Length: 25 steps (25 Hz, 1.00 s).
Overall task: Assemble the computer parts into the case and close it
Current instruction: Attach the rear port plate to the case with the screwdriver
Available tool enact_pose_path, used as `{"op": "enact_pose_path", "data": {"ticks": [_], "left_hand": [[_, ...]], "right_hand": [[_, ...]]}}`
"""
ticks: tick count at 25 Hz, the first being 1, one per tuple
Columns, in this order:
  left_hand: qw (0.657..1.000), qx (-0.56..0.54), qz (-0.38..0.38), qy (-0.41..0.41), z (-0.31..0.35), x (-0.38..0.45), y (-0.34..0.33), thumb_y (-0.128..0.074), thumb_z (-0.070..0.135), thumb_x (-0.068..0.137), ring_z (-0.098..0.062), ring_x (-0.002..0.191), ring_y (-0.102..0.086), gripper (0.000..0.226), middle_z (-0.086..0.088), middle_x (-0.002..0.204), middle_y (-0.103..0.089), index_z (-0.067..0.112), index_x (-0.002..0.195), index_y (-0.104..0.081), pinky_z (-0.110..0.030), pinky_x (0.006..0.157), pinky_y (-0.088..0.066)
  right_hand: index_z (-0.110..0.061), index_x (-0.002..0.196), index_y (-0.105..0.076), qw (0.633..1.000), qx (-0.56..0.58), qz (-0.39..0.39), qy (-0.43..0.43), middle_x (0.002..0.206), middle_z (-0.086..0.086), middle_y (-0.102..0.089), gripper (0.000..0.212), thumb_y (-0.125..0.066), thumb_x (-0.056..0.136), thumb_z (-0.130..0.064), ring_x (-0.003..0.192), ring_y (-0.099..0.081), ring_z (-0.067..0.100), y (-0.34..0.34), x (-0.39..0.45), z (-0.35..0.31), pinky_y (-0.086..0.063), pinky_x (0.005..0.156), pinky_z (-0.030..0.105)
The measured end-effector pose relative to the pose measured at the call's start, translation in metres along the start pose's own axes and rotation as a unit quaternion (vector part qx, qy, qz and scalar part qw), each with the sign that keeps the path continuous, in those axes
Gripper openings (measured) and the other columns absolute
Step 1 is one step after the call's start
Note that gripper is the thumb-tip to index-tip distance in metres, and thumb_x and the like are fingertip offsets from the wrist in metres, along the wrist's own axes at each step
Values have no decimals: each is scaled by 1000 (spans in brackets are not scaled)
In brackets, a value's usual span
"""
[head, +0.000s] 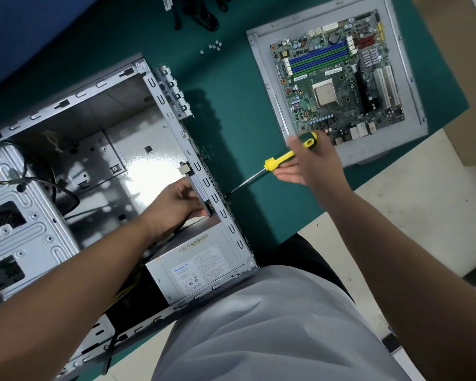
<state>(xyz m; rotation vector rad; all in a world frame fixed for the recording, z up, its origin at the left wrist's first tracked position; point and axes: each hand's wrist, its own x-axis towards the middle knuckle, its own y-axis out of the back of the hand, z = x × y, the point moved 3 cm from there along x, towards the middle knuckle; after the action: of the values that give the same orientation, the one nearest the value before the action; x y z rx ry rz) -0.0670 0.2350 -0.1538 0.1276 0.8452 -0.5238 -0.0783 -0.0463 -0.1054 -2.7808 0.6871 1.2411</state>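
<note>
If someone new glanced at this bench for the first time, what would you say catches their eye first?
Probably the yellow and green screwdriver in the right hand, its tip set against the outer rear wall of the open computer case at the centre. Next, the left hand inside the case, holding a part against that same wall just above the power supply. At upper right, the green motherboard lies on a grey panel.

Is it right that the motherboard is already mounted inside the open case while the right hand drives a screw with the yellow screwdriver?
Not quite. In the head view the motherboard lies outside the case, on a grey panel on the table. The right hand does hold the yellow screwdriver against the case's rear wall.
</note>
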Motion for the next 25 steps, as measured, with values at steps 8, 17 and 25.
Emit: {"op": "enact_pose_path", "data": {"ticks": [8,17,25], "left_hand": [[1000,-5,-2,-2,1,1,0,-51,-29,86,-13,74,-72,26,-6,79,-76,-10,100,-62,-20,69,-56],[1000,-16,-5,-6,-2,2,0,-52,-26,89,-15,79,-72,25,-13,87,-74,-9,104,-62,-22,73,-57],[999,-45,-4,-5,-7,4,1,-54,-25,88,-22,85,-73,26,-14,90,-76,-11,108,-63,-26,78,-60]], "right_hand": [[-19,84,-66,982,-184,19,39,69,0,-66,32,-56,101,-44,51,-61,11,19,19,-21,-52,53,23],[-16,112,-72,989,-111,-91,-35,111,14,-70,20,-56,104,-24,92,-74,24,27,30,-32,-62,78,33],[-6,127,-63,987,-79,-130,-51,122,16,-71,28,-49,104,-13,107,-73,26,16,32,-43,-61,91,39]]}}
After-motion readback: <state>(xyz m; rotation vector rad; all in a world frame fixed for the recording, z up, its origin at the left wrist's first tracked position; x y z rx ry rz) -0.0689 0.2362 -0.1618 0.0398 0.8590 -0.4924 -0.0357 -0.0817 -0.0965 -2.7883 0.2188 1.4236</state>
